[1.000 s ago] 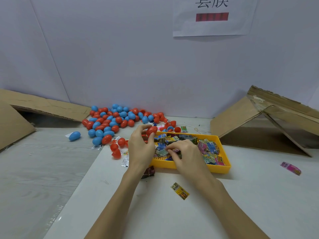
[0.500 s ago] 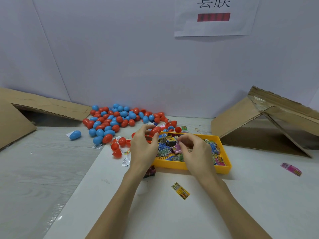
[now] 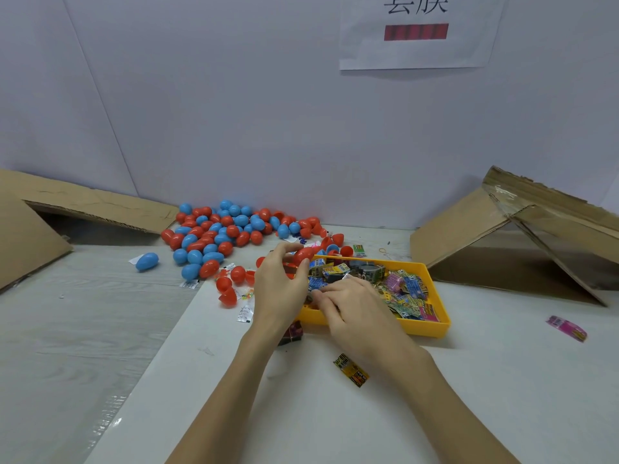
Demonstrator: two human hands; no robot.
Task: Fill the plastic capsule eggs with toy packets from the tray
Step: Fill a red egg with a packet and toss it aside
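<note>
Head view: left hand [image 3: 279, 289] is gripping a red egg [image 3: 303, 255]; right hand [image 3: 355, 309], fingers curled, is pinching packets [image 3: 407, 289] inside the tray [image 3: 432, 324].

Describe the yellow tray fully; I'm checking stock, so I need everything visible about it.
The yellow tray is a shallow rectangular tray, apparently plastic, with low walls. It sits flat on the white table, turned slightly askew, right of the egg pile. Colourful toy packets cover most of its floor. The right hand reaches into its near left corner; the left hand overlaps its left end.
</note>
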